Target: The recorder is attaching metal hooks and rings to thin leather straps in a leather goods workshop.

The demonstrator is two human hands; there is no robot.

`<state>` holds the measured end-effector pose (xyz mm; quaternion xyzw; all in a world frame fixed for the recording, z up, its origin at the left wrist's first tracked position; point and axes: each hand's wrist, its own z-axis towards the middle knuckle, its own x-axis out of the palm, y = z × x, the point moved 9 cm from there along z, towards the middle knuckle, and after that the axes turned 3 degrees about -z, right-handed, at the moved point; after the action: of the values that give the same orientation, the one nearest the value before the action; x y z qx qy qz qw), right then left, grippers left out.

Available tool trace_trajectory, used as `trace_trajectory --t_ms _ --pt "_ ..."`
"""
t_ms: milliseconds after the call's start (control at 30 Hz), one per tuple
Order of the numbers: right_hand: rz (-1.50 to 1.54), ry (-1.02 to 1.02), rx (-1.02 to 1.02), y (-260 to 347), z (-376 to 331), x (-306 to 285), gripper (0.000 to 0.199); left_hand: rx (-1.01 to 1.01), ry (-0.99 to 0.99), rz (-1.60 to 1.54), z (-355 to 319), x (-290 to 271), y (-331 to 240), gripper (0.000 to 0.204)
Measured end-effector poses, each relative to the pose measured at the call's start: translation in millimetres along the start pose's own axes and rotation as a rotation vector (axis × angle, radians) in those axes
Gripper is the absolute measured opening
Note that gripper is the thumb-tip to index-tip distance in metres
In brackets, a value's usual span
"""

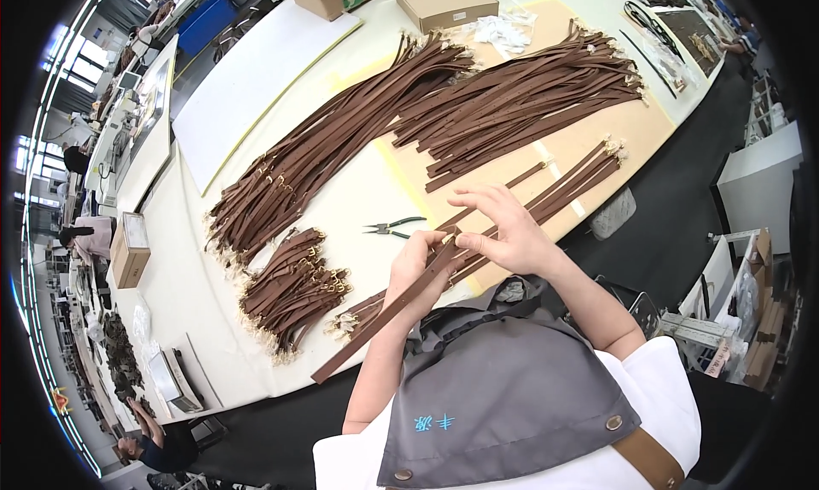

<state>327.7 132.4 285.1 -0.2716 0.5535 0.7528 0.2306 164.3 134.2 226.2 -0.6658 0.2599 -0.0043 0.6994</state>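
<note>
My left hand point(420, 270) is closed around a brown leather strap point(372, 335), whose long flat end slants down to the lower left over the table's edge. At its upper end, my right hand point(510, 234) pinches the strap by a small pale or gold-coloured piece, too small to make out; its upper fingers stretch out above. Beneath and beyond my hands several similar straps point(570, 190) lie on a tan mat. Pliers point(392, 227) with dark green handles rest just left of my hands, their jaws parted.
A long bundle of brown straps point(328, 140), another bundle point(520, 102) and a shorter pile with gold buckles point(293, 294) lie on the white table point(341, 208). Farther off are a white board point(264, 81) and a flat cardboard box point(445, 2). Other people work at far tables.
</note>
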Motion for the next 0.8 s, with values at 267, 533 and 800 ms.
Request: trace_trajectory --t_ms 267,533,800 --pt "0.469 0.579 0.231 -6.3 -9.9 89.7 0.026 0.095 0.030 0.024 -17.9 -31.0 7.2 0.028" --pt "0.860 0.445 0.333 -21.9 -29.3 119.4 0.019 0.001 0.013 -0.404 -28.9 -42.2 27.6 0.022" --pt "0.851 0.542 0.323 -20.9 -1.8 119.5 0.041 -0.017 0.150 -0.277 -36.5 -17.5 33.6 0.019"
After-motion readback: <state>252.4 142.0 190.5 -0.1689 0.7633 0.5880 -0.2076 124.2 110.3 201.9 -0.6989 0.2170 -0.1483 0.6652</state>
